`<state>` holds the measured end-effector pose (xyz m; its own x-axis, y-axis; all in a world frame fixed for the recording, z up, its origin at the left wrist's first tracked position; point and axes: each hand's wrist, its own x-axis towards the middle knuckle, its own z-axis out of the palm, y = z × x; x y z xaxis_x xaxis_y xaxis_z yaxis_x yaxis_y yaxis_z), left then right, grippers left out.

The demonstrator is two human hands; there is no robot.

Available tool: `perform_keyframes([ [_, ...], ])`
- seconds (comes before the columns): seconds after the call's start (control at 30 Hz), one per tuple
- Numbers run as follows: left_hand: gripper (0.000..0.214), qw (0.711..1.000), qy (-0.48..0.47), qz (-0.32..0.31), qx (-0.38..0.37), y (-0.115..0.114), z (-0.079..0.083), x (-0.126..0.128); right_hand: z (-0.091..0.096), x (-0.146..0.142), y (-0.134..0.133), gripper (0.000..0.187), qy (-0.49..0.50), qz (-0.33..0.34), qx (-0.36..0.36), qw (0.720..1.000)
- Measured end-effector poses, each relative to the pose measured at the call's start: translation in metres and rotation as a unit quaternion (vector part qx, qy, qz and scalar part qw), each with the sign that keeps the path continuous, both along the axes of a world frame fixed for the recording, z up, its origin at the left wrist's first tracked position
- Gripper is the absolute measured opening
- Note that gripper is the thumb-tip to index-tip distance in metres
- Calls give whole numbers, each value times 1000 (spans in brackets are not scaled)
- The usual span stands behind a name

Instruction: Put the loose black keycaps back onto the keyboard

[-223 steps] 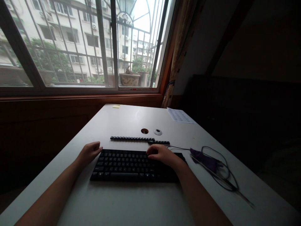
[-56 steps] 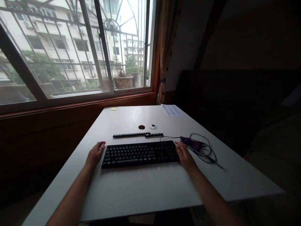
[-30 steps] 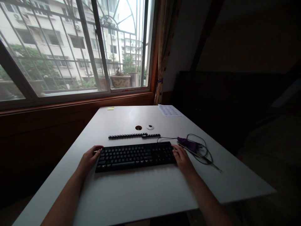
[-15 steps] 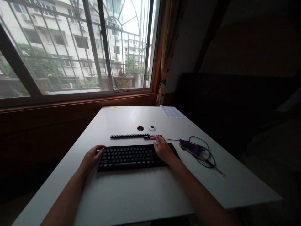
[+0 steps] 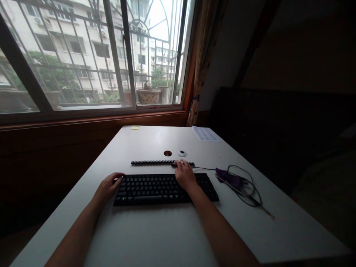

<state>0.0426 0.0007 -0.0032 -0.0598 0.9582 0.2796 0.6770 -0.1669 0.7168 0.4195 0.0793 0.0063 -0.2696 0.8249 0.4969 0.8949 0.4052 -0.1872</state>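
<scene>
A black keyboard lies on the white desk in front of me. My left hand grips its left back corner between thumb and fingers. Over the right part of the keyboard reaches my right hand, its fingers curled down behind the back edge. They close on a small black cable end, partly covered by the fingertips. A long row of black keycaps runs along the desk behind the keyboard, passing beneath or beside that hand.
From the right hand a thin black cable leads to a coil around a purple cloth and a thin stick. Farther back are a desk hole, a white ring cover, printed paper and yellow notes.
My right hand has moved left over the keyboard, onto the black cable end, uncovering more of the right-hand keys. My left hand stays at the corner. The view has shifted slightly.
</scene>
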Motion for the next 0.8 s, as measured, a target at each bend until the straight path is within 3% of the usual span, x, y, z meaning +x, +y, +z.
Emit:
perform_keyframes([
  [0.33,38,1000,9,1,9,-3,5,3,-1,-1,0,40,-4,10,-29,1000],
  [0.8,38,1000,25,7,0,-2,3,1,3,3,2,38,35,106,-36,993],
])
